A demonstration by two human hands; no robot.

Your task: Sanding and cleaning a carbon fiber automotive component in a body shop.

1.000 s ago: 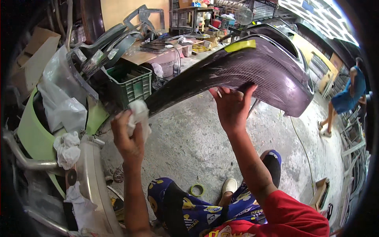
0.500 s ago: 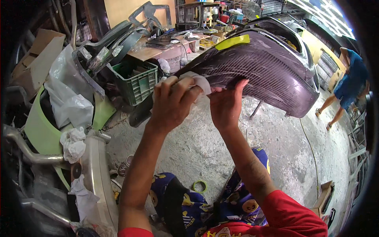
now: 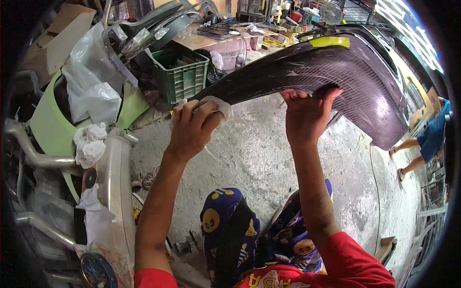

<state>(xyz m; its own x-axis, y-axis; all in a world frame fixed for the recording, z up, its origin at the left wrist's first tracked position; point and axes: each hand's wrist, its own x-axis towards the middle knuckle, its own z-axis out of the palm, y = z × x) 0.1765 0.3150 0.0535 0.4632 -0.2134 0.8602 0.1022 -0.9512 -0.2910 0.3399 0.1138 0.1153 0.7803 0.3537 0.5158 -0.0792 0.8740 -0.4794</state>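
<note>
A large dark car body panel (image 3: 355, 72) with a woven carbon-fibre look stretches across the upper middle, its narrow end to the left. A strip of yellow-green tape (image 3: 329, 42) sticks to its upper edge. My left hand (image 3: 193, 126) is closed around a crumpled white cloth (image 3: 225, 108), which it presses against the panel's narrow end. On the lower edge, my right hand (image 3: 309, 115) grips the panel, fingertips at the rim and thumb on the right. What props up the panel is mostly hidden.
A green crate (image 3: 181, 82) stands behind the narrow end. Left lie a light green panel (image 3: 48, 126), clear plastic sheeting (image 3: 98, 101), crumpled paper (image 3: 90, 144) and a metal muffler (image 3: 115, 192). A person in blue (image 3: 432, 132) is at the far right. A cable (image 3: 378, 192) runs along the concrete floor.
My left hand has slid the cloth left to the panel's narrow end. My right hand has moved right along the lower edge, so the hands are wider apart. The view has shifted too.
</note>
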